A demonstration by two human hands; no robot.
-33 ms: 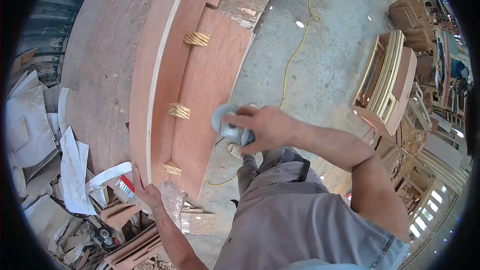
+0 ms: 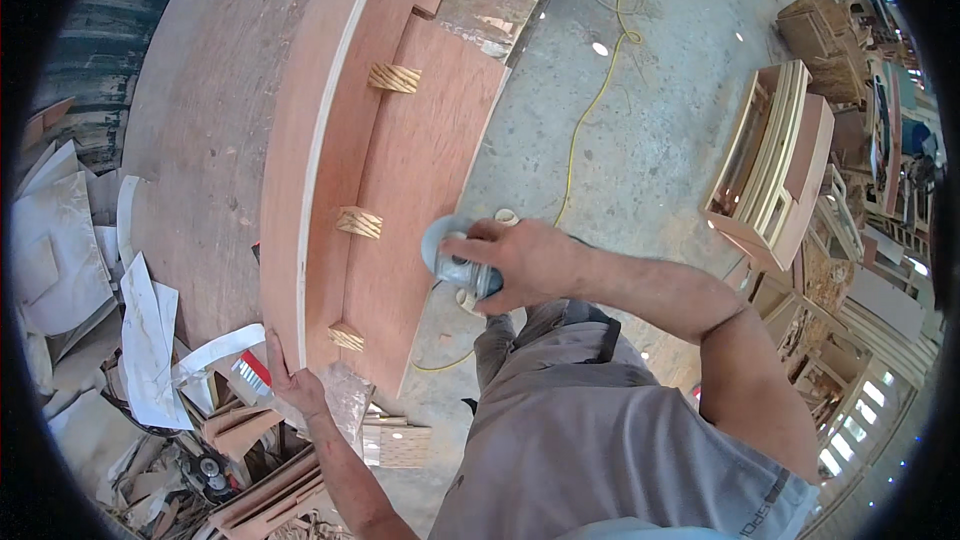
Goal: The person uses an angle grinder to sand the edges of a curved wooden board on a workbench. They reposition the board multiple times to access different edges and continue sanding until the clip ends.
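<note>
My right hand (image 2: pixel 535 265) is wrapped round a small disc sander (image 2: pixel 468 278) with a round grey disc (image 2: pixel 440 242). The disc is at the right edge of a flat reddish plywood board (image 2: pixel 420 155); whether it touches the wood cannot be told. A long curved plywood panel (image 2: pixel 318 155) stands upright along that board, its pale edge facing up. Small wood blocks (image 2: pixel 360 222) sit in the corner between the two. At the panel's near end, my left hand (image 2: pixel 300 390) grips it, one finger stretched along the end and the others partly hidden.
A worn worktable (image 2: pixel 210 120) lies beneath the panel. White offcut sheets (image 2: pixel 150 345) and scrap wood crowd the lower left. A yellow hose (image 2: pixel 590 110) runs over the concrete floor (image 2: pixel 530 110). On the right stand a wooden frame assembly (image 2: pixel 770 165) and stacked wood.
My right hand and the sander have shifted very slightly to the left and down. My left hand keeps its place at the panel's end.
</note>
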